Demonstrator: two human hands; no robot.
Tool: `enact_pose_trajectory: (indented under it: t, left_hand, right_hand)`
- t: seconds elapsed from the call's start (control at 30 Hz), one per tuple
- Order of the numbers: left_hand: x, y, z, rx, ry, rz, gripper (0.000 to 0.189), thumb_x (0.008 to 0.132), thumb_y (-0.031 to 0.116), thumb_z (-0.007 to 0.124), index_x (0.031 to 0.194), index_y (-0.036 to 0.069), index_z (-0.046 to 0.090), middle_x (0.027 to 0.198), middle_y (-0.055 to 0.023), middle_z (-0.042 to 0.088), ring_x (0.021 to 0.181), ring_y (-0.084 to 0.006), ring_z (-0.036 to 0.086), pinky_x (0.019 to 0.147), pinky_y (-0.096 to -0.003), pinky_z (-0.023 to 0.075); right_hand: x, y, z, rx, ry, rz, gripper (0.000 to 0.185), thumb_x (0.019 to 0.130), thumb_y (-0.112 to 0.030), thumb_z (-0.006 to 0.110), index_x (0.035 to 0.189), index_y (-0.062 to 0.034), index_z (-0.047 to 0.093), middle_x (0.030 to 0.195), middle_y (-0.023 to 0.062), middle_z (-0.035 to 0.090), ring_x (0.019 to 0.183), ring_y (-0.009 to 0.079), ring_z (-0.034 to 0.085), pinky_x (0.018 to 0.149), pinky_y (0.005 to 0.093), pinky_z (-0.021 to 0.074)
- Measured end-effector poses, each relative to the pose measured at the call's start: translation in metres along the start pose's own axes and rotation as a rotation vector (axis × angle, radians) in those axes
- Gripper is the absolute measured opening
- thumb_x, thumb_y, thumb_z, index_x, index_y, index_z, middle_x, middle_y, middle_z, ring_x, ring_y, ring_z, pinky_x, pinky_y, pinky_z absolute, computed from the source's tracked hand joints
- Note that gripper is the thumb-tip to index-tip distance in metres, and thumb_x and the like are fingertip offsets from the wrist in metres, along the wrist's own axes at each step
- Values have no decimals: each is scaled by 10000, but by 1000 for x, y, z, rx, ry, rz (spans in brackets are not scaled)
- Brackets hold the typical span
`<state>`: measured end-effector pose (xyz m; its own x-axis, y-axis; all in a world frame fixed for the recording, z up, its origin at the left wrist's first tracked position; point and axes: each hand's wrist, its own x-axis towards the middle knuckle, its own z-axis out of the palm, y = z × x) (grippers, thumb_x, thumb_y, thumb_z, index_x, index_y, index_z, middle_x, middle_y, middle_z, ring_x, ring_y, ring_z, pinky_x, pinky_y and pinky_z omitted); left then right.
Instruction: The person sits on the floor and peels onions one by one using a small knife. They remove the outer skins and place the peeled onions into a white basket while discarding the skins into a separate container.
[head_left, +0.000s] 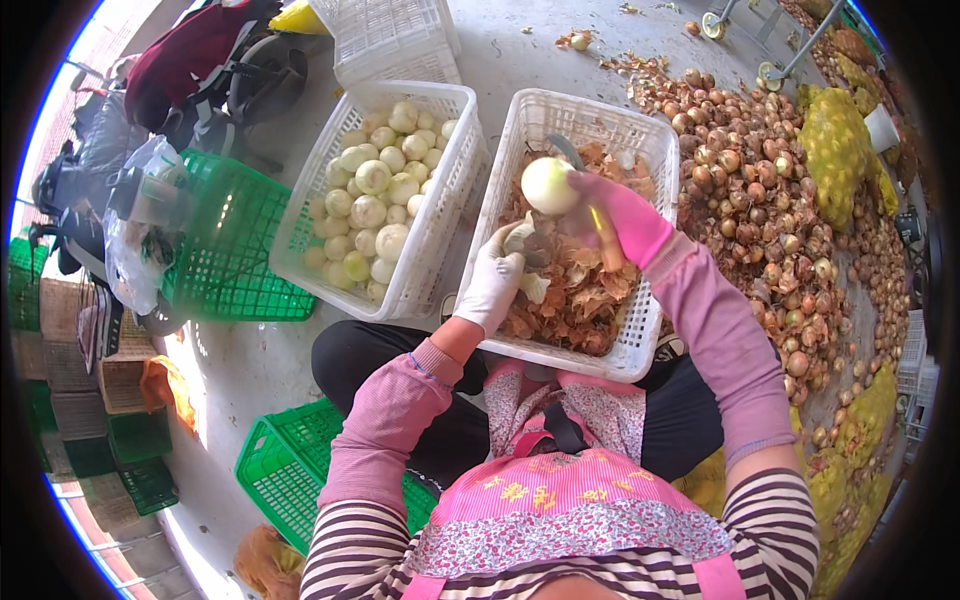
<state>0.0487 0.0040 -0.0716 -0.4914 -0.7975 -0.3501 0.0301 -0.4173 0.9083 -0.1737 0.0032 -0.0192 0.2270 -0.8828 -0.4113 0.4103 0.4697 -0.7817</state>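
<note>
Over a white plastic crate (506, 176) of loose onion skins (577, 319), my right hand (626, 214), in a pink glove, grips a pale peeled onion (550, 185). The same hand holds a knife with an orange-yellow handle (610, 253); a grey curved blade shows beyond the onion, and the fingers are partly blurred. Just below and left, my left hand (491, 285) wears a white glove. Pale onion peel (517, 238) is pinched at its thumb and fingers, and another pale piece (534, 287) hangs by the fingertips. The left hand appears apart from the onion.
A white crate (442, 259) of peeled onions (373, 178) stands at left. Unpeeled onions (757, 172) heap on the floor at right, beside a yellow mesh sack (836, 154). Green crates (240, 247) sit at left, white crates (397, 37) behind. A wheeled metal frame (784, 67) stands far right.
</note>
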Motion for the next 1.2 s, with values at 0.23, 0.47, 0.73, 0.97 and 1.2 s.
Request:
enact_pose_trajectory:
  t: [0.23,0.47,0.73,0.97,1.2]
  left_hand:
    - [-8,-61,54,1086,-439,396,1216,761,372,865,1570,-64,70,1546,-357,304,1432,-548,293,1170,-544,298]
    - [-44,-121,94,1485,-859,435,847,824,223,730,1526,-18,321,1378,-246,550,1242,-391,555,1007,-461,476]
    - [-51,-129,83,1525,-837,564,613,850,318,694,1356,-2,562,1103,-185,707,944,-334,696,770,-453,544]
    - [-48,-127,91,1495,-837,515,492,877,314,684,1261,13,619,1071,-175,712,902,-334,701,759,-457,547]
    - [-47,-118,102,1376,-774,499,535,908,323,661,1322,-8,583,1019,-170,704,854,-353,676,741,-448,534]
  right_hand:
    - [27,-82,41,-290,107,-107,548,914,-160,695,1389,14,484,998,109,712,700,193,693,537,328,540]
    - [-255,-70,-224,-166,701,-565,431,967,-202,658,1386,-130,583,895,39,692,623,81,618,536,209,508]
    - [-322,222,-452,-403,1627,322,410,848,-335,761,1171,-99,670,976,124,734,859,227,708,697,368,551]
    - [-225,233,-498,-858,1607,583,710,788,-362,828,1375,-139,498,1338,147,570,1146,362,640,949,464,519]
    - [-242,282,-459,-59,1475,381,541,793,-365,836,1177,-72,592,1151,152,636,1028,318,654,808,403,544]
